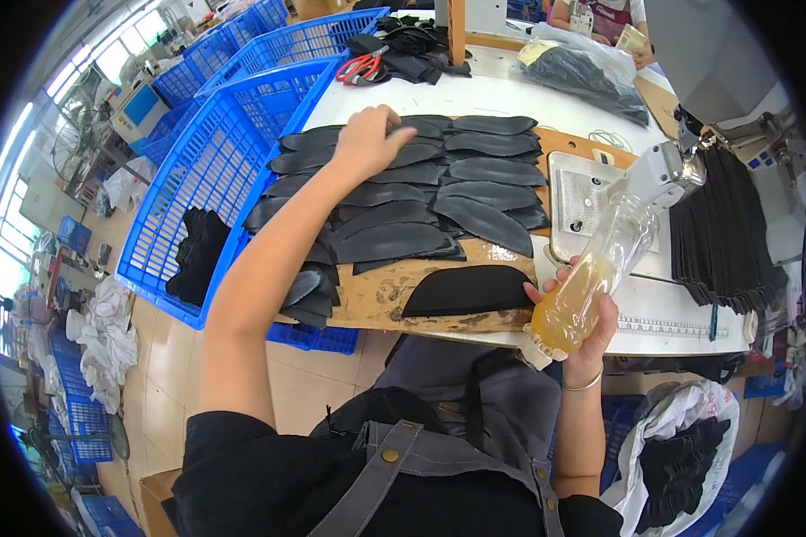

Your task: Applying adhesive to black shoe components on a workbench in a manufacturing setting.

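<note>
My right hand (591, 331) is closed around a clear plastic bottle (591, 277) holding some yellowish liquid. The bottle slants, its narrow lower end at the board's front edge and its wide end up by the sewing machine. Over the upper rows of dark curved pieces (394, 215) is my left hand (372, 143), fingers bent and thumb held apart, nothing visible in it. Whether its fingertips touch the pieces is hidden. The pieces overlap in several rows on a wooden board (367, 300). A separate black half-moon piece (468, 291) lies at the board's front, beside the bottle.
A blue basket (215, 179) with black pieces stands left of the table. Red-handled scissors (361, 68) lie by black scraps at the back. A sewing machine (658, 179) and a black stack (725, 228) are at the right. Another person's hand (643, 55) shows far right.
</note>
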Action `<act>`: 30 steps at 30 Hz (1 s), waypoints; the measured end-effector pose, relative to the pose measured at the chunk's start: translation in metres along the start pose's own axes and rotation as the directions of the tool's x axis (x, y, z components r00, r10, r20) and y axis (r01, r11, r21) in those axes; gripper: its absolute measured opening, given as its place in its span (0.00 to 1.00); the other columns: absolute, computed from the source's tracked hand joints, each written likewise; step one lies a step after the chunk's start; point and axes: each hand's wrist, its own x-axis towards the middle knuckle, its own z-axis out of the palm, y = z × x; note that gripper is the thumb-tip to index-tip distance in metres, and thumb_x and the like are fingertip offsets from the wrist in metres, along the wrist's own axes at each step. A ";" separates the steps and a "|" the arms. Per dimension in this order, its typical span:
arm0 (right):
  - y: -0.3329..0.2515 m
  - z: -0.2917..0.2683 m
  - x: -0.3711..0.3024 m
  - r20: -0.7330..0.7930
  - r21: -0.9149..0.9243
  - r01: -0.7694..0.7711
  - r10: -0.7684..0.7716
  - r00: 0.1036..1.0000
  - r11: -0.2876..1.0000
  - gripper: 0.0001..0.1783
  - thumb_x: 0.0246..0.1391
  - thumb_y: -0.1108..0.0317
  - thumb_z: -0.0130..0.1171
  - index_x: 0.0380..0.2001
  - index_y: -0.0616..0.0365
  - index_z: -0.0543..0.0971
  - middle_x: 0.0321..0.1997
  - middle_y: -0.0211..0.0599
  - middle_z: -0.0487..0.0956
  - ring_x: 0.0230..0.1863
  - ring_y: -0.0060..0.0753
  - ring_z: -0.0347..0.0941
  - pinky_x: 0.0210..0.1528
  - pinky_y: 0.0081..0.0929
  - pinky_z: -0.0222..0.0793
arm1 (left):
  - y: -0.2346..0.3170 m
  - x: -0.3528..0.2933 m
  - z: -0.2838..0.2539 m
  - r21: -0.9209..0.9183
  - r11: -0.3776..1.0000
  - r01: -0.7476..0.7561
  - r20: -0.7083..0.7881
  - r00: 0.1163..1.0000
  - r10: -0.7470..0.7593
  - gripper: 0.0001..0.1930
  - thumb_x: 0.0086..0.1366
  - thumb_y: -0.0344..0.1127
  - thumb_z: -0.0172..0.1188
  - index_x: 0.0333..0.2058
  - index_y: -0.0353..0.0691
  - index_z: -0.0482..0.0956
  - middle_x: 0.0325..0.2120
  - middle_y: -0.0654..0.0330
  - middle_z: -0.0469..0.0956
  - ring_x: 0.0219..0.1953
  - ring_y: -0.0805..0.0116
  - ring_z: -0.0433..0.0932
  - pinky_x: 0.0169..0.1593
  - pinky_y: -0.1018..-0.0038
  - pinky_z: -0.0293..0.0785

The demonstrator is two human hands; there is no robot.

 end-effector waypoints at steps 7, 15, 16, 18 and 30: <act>-0.004 0.005 -0.004 -0.051 -0.037 0.008 -0.010 0.999 0.999 0.35 0.50 0.45 0.52 0.54 0.57 0.61 0.42 0.35 0.69 0.46 0.34 0.70 0.56 0.48 0.64 | 0.095 -0.102 -0.087 -0.202 0.902 -0.381 -0.079 0.925 0.373 0.17 0.54 0.36 0.62 0.13 0.43 0.64 0.13 0.59 0.64 0.18 0.59 0.66 0.23 0.67 0.59; 0.015 0.068 0.019 0.078 -0.491 0.319 -0.324 0.943 0.811 0.38 0.43 0.59 0.62 0.56 0.60 0.59 0.45 0.46 0.71 0.48 0.45 0.70 0.50 0.41 0.69 | 0.089 -0.202 -0.047 -0.128 0.919 -0.372 -0.024 0.928 0.372 0.20 0.45 0.36 0.67 0.40 0.39 0.78 0.37 0.58 0.77 0.39 0.60 0.75 0.37 0.69 0.73; 0.022 0.074 0.025 0.229 -0.581 0.388 -0.314 0.922 0.715 0.38 0.42 0.63 0.63 0.56 0.61 0.59 0.46 0.46 0.71 0.49 0.44 0.70 0.50 0.41 0.68 | 0.089 -0.204 -0.043 -0.102 0.920 -0.379 -0.065 0.925 0.374 0.20 0.45 0.35 0.66 0.39 0.38 0.79 0.38 0.58 0.77 0.40 0.60 0.76 0.39 0.69 0.73; 0.036 0.085 0.031 0.414 -0.648 0.446 -0.206 0.887 0.617 0.40 0.40 0.72 0.64 0.57 0.62 0.57 0.48 0.47 0.70 0.51 0.43 0.68 0.51 0.39 0.66 | 0.087 -0.209 -0.038 -0.088 0.921 -0.379 -0.110 0.923 0.369 0.19 0.45 0.33 0.66 0.39 0.38 0.79 0.39 0.58 0.77 0.41 0.60 0.76 0.40 0.69 0.74; 0.077 0.076 0.052 0.614 -0.764 0.585 0.028 0.789 0.271 0.37 0.37 0.60 0.64 0.50 0.64 0.61 0.43 0.46 0.67 0.47 0.41 0.67 0.50 0.36 0.64 | 0.077 -0.218 -0.036 -0.113 0.905 -0.409 -0.107 0.911 0.398 0.11 0.53 0.34 0.59 0.35 0.37 0.78 0.42 0.56 0.76 0.45 0.60 0.73 0.47 0.69 0.70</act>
